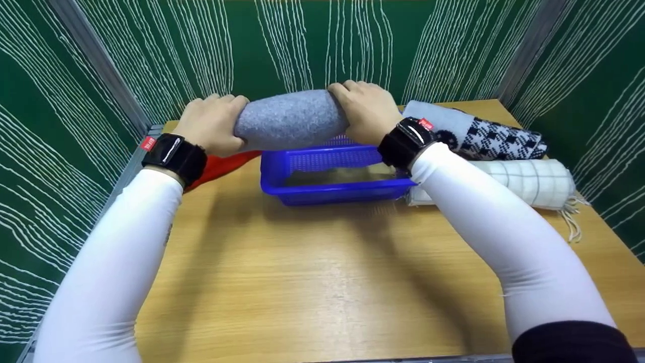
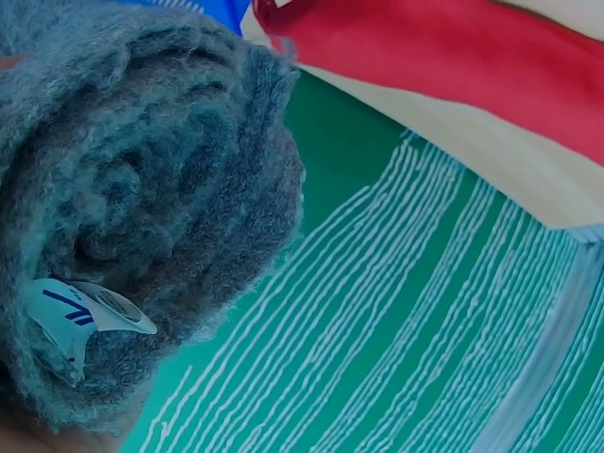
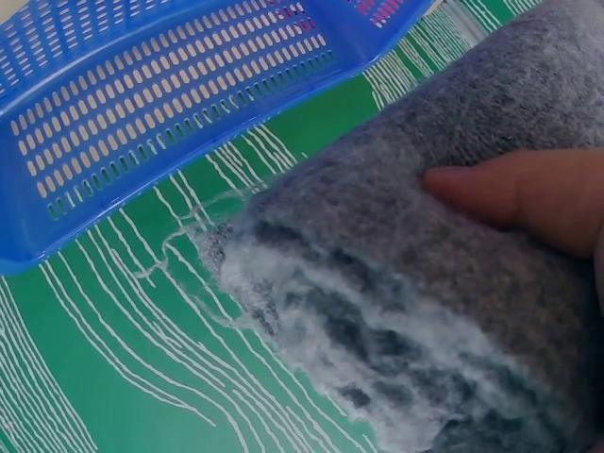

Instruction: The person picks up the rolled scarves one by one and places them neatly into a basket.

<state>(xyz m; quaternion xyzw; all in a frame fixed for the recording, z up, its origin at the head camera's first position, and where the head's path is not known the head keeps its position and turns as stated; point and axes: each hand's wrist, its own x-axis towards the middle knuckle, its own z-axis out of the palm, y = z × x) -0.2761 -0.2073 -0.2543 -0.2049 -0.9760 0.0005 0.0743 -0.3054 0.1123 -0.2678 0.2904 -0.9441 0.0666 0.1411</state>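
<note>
A rolled grey scarf (image 1: 292, 120) of fuzzy knit is held up off the table, over the back of a blue plastic basket (image 1: 342, 194). My left hand (image 1: 211, 123) grips its left end and my right hand (image 1: 370, 112) grips the right end, thumbs on the near side. In the left wrist view, the coiled end of the scarf (image 2: 142, 179) carries a white label (image 2: 90, 311). The right wrist view shows the other end of the scarf (image 3: 377, 217), with my thumb (image 3: 519, 193) pressed along its side.
Red cloth (image 1: 221, 169) lies left of the basket, partly behind my left wrist. On the right are a grey and black houndstooth roll (image 1: 499, 138) and a white checked roll with fringe (image 1: 534, 184). Green walls (image 1: 312, 45) with white lines enclose the wooden table (image 1: 302, 282).
</note>
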